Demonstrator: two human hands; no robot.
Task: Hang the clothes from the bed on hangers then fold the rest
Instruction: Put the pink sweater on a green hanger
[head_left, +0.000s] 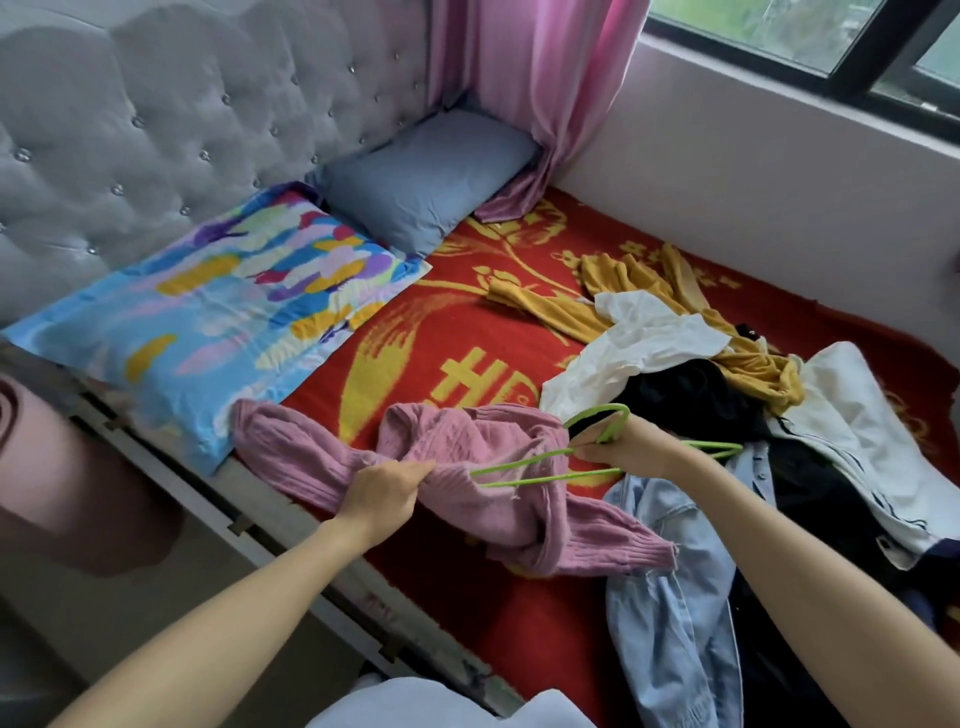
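A pink knitted sweater (467, 447) lies bunched on the red and gold bedspread (415, 332) near the bed's front edge. My left hand (384, 493) grips a fold of the sweater. My right hand (631, 447) holds a lime green hanger (540, 467) by the base of its hook; one hanger arm pokes toward the sweater's opening. To the right sits a pile of clothes: a mustard top (639, 291), a white garment (644, 338), a black garment (691, 395), a white striped piece (852, 426) and a light blue denim jacket (670, 597).
A colourful pillow (208, 317) and a grey-blue pillow (421, 176) lie against the tufted grey headboard (156, 114). A pink curtain (535, 93) hangs in the corner by the window wall (753, 156). The bed frame's edge (291, 545) runs along the left.
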